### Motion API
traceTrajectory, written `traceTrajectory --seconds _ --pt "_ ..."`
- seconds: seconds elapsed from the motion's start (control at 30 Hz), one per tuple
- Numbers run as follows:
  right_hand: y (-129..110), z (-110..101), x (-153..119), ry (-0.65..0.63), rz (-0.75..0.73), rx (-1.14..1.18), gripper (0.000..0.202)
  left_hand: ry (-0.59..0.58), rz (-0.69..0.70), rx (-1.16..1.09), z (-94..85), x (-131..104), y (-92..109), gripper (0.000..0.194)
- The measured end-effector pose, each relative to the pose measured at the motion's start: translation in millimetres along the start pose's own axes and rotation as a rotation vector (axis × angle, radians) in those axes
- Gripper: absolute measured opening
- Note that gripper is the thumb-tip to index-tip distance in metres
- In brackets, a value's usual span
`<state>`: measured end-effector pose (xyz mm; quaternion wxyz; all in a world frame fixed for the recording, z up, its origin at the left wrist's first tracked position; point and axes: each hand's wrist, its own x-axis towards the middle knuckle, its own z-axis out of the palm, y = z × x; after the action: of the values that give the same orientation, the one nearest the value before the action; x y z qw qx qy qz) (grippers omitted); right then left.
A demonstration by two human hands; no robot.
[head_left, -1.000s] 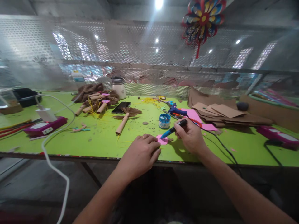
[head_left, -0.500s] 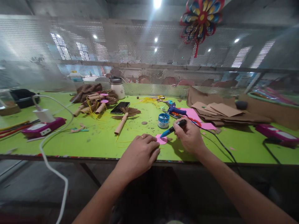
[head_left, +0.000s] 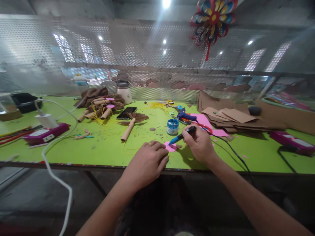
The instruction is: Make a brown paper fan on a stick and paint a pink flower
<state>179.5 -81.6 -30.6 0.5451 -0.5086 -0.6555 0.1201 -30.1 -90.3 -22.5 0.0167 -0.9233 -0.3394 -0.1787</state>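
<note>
In my right hand [head_left: 198,142] is a blue marker with a black end [head_left: 179,137], slanted down to the left. Its tip meets a small pink paper piece [head_left: 171,148] with cut corners, lying near the table's front edge. My left hand [head_left: 149,160] rests palm down with extended fingers, the fingertips at the paper's left edge. Just beyond the paper stands a small open jar [head_left: 172,127] with blue on its rim and inside. A brown paper tube with a pleated fan top [head_left: 129,129] lies to the left. Any mark under the tip is too small to read.
Similar paper tubes [head_left: 106,113] with yellow strings are piled back left, near a phone [head_left: 126,113] and a white jug [head_left: 123,92]. A blue glue gun [head_left: 186,116] and brown paper sheets [head_left: 236,118] lie right. Purple power strips [head_left: 46,133] and cables flank the green table [head_left: 103,152].
The view has shifted very slightly. Both hands, the marker and the pink paper stay in nearly the same places.
</note>
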Motion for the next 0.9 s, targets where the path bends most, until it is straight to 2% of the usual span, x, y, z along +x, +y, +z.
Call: traceTrajectory --seconds 0.37,0.7,0.9 --pt "-2.2 -1.3 0.1 0.044 -0.008 0.04 0.023 0.001 0.002 0.004 1.3 0.4 -0.7 0.03" --pt "-3.5 -1.3 -0.5 -0.004 -0.007 0.005 0.024 -0.005 0.003 -0.001 -0.9 0.7 0.1 0.03" --pt "-1.7 -2.1 -0.5 0.024 0.003 -0.006 0.022 -0.006 -0.004 0.003 -0.3 -0.1 0.2 0.031"
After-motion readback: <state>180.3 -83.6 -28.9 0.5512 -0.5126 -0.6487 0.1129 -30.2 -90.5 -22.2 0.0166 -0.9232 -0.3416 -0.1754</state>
